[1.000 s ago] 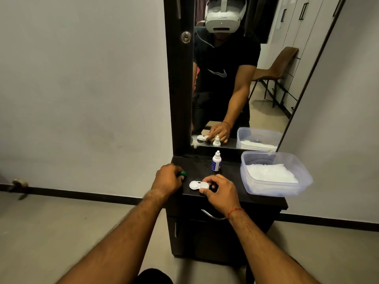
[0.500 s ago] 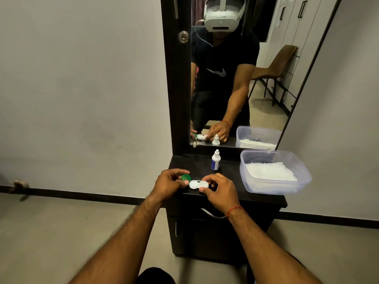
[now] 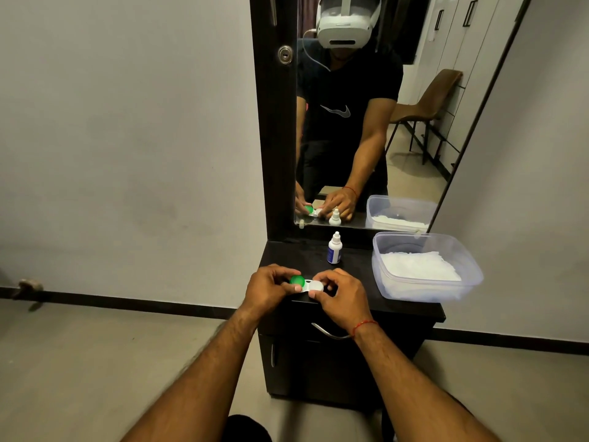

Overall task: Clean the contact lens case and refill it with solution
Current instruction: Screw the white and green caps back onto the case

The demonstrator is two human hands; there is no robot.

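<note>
At a dark desk [image 3: 299, 253] below a wall mirror [image 3: 350, 122], a person works on a contact lens case [image 3: 314, 286] held just above the desk's front edge. The left hand [image 3: 267, 290], fingers curled, pinches the green cap [image 3: 297, 280] sitting on the case's left well. The right hand [image 3: 341, 295], also curled, grips the white right-hand end to brace it. Whether the cap is going on or coming off cannot be told. Either way, the step looks best done with the case kept level so no liquid spills. The right hand should hold it steady while the left fingertips turn the cap square to its thread, using light force. Behind the hands, the small solution bottle [image 3: 334, 248] stands upright and capped, near the mirror's foot. Farther right, a clear plastic tub [image 3: 424, 290] holding white tissue [image 3: 417, 266] sits at the desk's right edge, well apart from the case.
</note>
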